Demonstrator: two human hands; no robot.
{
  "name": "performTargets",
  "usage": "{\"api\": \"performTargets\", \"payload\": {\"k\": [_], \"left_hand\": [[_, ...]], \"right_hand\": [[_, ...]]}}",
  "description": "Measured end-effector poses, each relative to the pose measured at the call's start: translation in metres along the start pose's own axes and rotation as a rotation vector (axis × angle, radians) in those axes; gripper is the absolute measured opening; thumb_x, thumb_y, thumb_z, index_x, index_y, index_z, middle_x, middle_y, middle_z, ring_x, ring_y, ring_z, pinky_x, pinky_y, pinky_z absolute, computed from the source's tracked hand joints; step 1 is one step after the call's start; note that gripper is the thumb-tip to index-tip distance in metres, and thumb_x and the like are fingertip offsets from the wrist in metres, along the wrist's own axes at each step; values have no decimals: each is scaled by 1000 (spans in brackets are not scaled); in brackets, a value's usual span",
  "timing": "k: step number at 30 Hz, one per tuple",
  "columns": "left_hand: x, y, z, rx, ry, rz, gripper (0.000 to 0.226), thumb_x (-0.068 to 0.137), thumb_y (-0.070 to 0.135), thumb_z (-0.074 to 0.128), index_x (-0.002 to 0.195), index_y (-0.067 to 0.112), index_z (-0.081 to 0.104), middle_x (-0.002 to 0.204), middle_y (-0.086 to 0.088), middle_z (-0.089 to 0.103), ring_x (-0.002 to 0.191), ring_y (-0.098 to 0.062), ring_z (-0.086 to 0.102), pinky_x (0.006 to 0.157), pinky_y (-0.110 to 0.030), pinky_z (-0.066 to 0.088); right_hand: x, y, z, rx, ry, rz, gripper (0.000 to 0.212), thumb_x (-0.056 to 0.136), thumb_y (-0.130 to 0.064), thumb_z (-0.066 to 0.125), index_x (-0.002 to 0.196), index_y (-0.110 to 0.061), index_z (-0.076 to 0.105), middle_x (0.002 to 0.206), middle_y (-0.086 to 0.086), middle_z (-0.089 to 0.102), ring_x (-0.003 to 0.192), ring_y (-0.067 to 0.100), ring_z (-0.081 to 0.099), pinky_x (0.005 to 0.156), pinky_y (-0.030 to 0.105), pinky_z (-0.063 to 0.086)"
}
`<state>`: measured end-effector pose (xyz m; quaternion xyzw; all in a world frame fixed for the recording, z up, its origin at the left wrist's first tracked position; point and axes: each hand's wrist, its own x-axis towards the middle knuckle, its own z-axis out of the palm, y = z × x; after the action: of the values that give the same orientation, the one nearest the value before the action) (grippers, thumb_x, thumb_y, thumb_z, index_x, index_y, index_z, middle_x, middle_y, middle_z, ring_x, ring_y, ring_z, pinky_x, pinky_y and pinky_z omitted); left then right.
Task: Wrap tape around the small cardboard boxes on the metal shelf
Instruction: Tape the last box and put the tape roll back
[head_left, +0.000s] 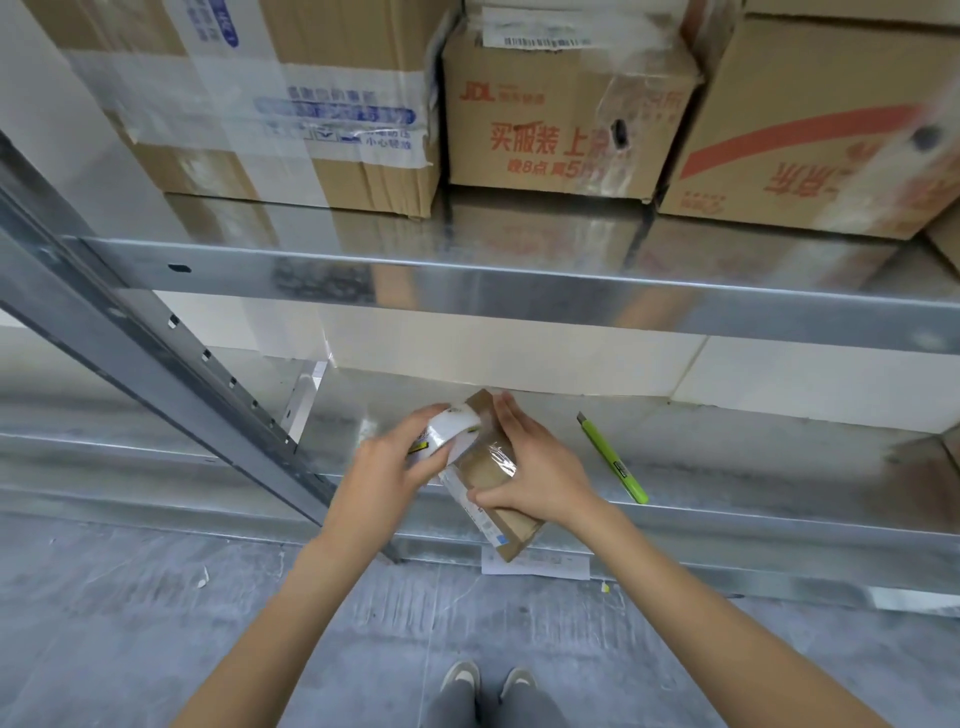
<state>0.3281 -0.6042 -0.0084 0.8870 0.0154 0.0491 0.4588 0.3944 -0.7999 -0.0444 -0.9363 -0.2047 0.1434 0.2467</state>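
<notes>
- Head view looks down at a small cardboard box (501, 480) lying on the lower metal shelf (727, 467), with one end sticking out past the shelf's front edge
- left hand (387, 467) is just to the left of the box; its grip is curled round a roll of tape (451, 431); the roll touches the top of the box
- right hand (535, 467) lies on the box; its fingers are mostly straight and press down on the far part, while the thumb hooks the near side; this grip looks like a hold to keep the box from moving
- clear shiny tape already sits across the middle of the box, so I think the wrapping step is under way, not just starting
- next move, I guess: pull the roll round the box while the right hand keeps it still and smooths the tape; then the tape needs a cut
- a green cutter (613, 457) lies on the shelf to the right of the box, near but not touching
- big cardboard boxes (545, 114) stand on the shelf above the box
- hard to tell: where the loose tape end is, and the underside of the box; the left fingers are partly hidden by the roll
</notes>
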Motion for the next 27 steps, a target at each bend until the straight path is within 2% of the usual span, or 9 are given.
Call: {"api": "performTargets", "payload": {"k": [2,4,8,11,15,17,19,22,27], "left_hand": [[-15,-11,-6,159,11,11,47,81,76,46,123,55,49,74,11,61,76,4,63,59,-21,48],[-26,-22,-6,233,2,12,40,88,55,59,127,53,50,75,5,65,75,-8,65,58,-25,44],[-31,-37,7,4,15,-139,36,91,38,62,119,57,50,75,-1,64,64,-13,58,65,-34,49],[-31,-47,13,-79,29,-170,43,93,24,63,121,55,55,80,-1,66,69,-17,61,71,-38,52],[-33,-57,12,-138,21,-222,51,94,15,62,121,58,55,82,-25,61,72,-38,54,72,-48,54],[-34,-58,10,-141,21,-226,52,94,16,62,120,61,54,82,-26,60,70,-37,55,72,-47,54],[-34,-59,10,-138,26,-217,53,94,18,64,119,63,52,83,-20,63,66,-22,59,73,-40,57],[-33,-59,11,-128,39,-206,52,93,19,65,118,61,50,88,-14,67,66,-7,61,72,-29,58],[-37,-62,14,-163,54,-209,49,94,19,64,122,58,54,85,-13,67,68,-10,62,75,-35,58]], "right_hand": [[2,1,-2,-3,-12,13,125,56,-69,67,154,-33,-2,160,-20,-1,144,5,20,102,29,39],[3,1,-1,1,-20,27,127,55,-71,67,154,-33,-4,160,-23,-5,144,3,17,104,27,36],[3,1,4,-22,-3,40,125,58,-73,64,155,-30,-3,160,-19,-7,146,2,9,108,26,31],[3,-1,5,-128,-14,33,121,65,-72,60,155,-22,-4,162,-11,-11,148,6,-4,119,41,17],[-2,-13,15,-385,17,-100,104,78,-70,40,154,-17,-7,160,-5,-14,143,7,-23,116,56,-11],[-6,-22,24,-443,48,-216,87,88,-57,36,155,-15,0,162,-1,-6,143,8,-20,117,57,-8],[-8,-29,31,-463,87,-282,75,93,-42,39,155,-12,9,162,2,5,146,13,-11,117,59,-3],[-9,-36,35,-544,56,-277,72,95,-33,40,154,-11,5,162,3,3,149,17,-3,116,55,-8],[-17,-47,42,-657,172,-247,75,84,-27,57,151,-12,29,157,3,28,145,16,26,115,52,26]]}}
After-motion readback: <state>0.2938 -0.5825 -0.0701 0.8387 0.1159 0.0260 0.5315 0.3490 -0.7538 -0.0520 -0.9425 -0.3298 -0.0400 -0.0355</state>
